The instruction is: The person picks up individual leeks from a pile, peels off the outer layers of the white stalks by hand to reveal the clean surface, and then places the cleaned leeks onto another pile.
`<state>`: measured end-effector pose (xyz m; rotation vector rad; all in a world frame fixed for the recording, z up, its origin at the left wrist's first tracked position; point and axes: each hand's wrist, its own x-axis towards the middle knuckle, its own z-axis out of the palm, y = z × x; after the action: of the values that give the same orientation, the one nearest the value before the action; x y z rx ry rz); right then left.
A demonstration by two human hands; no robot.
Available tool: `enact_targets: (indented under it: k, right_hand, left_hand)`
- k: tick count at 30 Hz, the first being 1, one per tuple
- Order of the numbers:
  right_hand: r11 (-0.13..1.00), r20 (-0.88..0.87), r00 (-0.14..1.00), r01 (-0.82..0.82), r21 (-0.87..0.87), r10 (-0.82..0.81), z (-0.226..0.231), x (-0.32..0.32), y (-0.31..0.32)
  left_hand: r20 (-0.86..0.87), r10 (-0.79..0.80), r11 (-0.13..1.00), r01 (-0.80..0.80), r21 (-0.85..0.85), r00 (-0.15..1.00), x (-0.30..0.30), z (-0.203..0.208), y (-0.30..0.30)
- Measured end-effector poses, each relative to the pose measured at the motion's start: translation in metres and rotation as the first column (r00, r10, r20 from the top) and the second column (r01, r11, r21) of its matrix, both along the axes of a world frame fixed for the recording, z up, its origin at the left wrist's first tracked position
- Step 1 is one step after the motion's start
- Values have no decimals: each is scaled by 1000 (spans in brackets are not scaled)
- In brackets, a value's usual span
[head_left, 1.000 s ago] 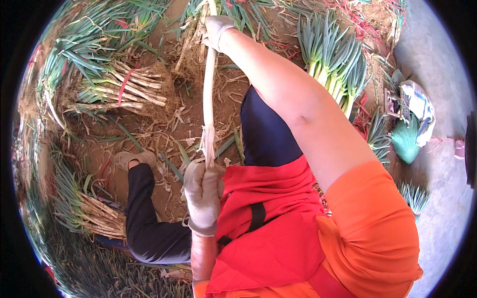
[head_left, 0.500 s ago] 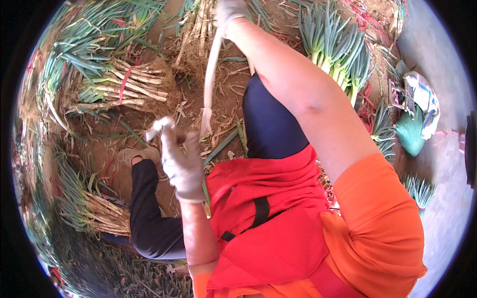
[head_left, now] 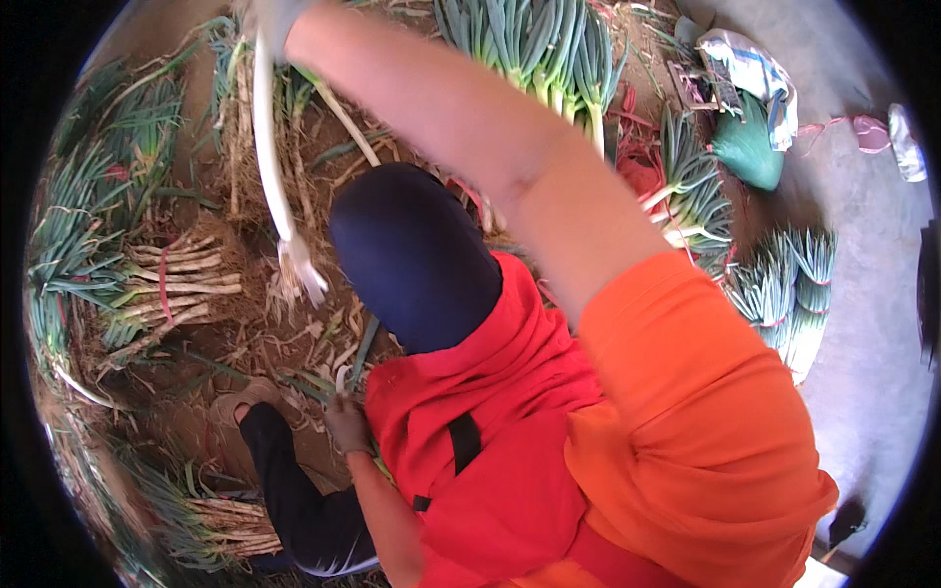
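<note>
At the top edge my right hand (head_left: 277,27), in a pale glove and partly cut off, is closed on a long white-stemmed green onion (head_left: 267,147). Its stem hangs down from the hand, and loose peel frays at the lower end. Low beside my lap is my gloved left hand (head_left: 348,423), its fingers curled near a pale curved strip; what they grip is too small to make out. Under the raised right arm is my dark-clad knee (head_left: 417,255), with a red apron (head_left: 490,372) below it.
Tied bundles of unpeeled onions (head_left: 186,279) lie on the left, their roots toward the middle. Cleaned onions (head_left: 534,49) are piled beyond my right arm. Further right are a green sack (head_left: 750,147) and upright onion bundles (head_left: 784,294). Peel litters the dirt floor (head_left: 211,377).
My left hand has dropped from in front of me to beside my lap. The right hand and its onion now appear further left, as the whole view has shifted.
</note>
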<state>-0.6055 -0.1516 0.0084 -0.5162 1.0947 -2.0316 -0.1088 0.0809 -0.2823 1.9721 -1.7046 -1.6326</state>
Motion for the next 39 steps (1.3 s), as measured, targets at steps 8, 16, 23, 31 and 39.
enact_targets:
  k: [8, 16, 23, 31, 39]
  right_hand:
    - [892, -466, 879, 289, 348, -103, -21, -135, 136]
    - [225, -608, 755, 565, 794, 245, -242, -180, 307]
    - [134, -526, 834, 509, 850, 169, -256, -140, 326]
    - [31, -540, 730, 583, 812, 419, -247, -154, 310]
    - [540, -637, 452, 340, 770, 624, -238, -53, 223]
  left_hand:
    - [-115, 6, 1000, -5, 6, 993, -26, -7, -14]
    - [-8, -64, 997, 64, -52, 998, -30, -11, -12]
    - [48, -178, 984, 177, 31, 983, -39, -16, -14]
    - [-205, 263, 938, -200, 282, 943, -71, -14, -4]
    - [-15, 44, 998, -43, 42, 999, -82, -26, -6]
